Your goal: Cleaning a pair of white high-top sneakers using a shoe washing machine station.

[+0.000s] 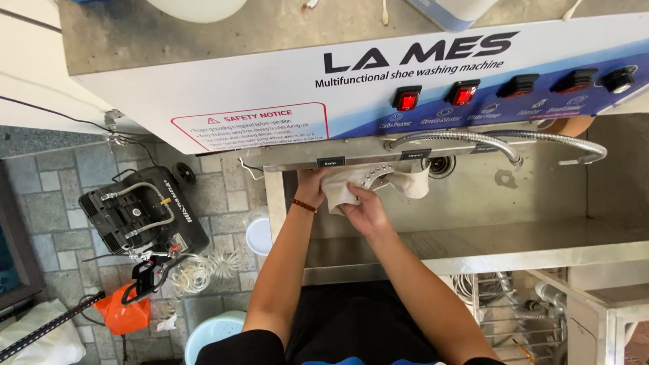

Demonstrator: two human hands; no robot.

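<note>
While you hold white shoe in far-left of steel basin: left hand fingers clamped on heel, right hand fingers wrapped on side. Scrub step likely; next needs firm grip.

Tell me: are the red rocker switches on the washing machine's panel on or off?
Two look on: the left red rocker switches glow bright. The other two are dark, apparently off.
</note>
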